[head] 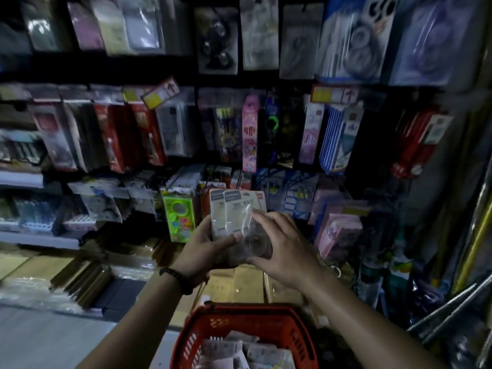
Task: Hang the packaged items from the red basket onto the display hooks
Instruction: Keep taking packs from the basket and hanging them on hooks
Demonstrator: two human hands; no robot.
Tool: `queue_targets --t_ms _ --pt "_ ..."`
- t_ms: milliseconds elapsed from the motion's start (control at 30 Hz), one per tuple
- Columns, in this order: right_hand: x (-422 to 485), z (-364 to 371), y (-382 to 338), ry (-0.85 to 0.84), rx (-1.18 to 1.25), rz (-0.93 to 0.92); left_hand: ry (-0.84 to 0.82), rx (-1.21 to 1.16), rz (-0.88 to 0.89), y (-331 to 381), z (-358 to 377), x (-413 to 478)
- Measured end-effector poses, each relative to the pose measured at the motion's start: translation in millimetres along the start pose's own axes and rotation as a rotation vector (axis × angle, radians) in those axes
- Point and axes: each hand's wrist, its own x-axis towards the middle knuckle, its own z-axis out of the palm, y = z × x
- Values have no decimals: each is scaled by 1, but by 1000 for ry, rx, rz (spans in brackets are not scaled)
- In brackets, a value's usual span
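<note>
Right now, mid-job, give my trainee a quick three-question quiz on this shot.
1. True or false: the red basket is empty.
2. Which hand wears the dark bracelet? A) left B) right C) neither
3. Fill in: both hands hold a stack of ____ in front of the display.

Key:
1. False; more packs lie inside it.
2. A; it sits on the wrist of the left hand, while the right hand has a bare wrist.
3. Packs; the left hand grips them from the side, and the right holds their lower clear part.
</note>
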Motion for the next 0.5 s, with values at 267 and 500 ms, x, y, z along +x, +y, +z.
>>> queue_targets --t_ms 267,500 --pt "75 -87 -14 146 -103 -70 40 -6 159 85 5 19" --pt "135 -140 -17 190 -261 -146 148 71 274 164 -9 35"
